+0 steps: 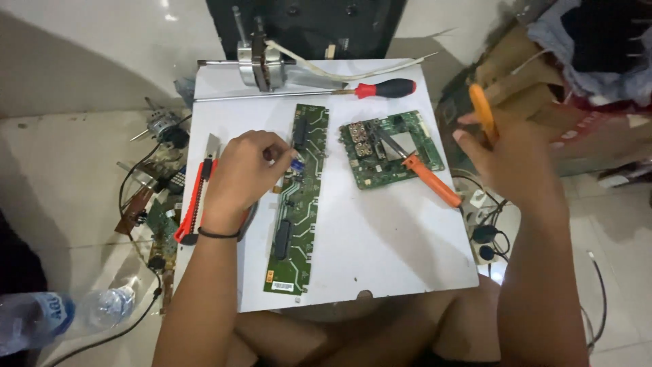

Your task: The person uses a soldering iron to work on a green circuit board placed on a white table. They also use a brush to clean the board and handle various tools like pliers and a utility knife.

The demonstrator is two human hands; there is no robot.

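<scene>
Hands over two boards on a white worktop (380,258).
The left hand (241,173) pinched a small part against the long board (299,197); the right hand (506,160), off the worktop's edge, gripped orange-handled pliers (481,109); beyond lay the square board (390,149) and a screwdriver (380,88).

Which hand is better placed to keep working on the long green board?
Left, probably: the left hand already rests on the long green board, pinching a small part. The right hand is off the white board, holding an orange tool.

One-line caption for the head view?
Left hand pinches a small part on a long green circuit board; right hand lifts an orange-handled tool.
</scene>
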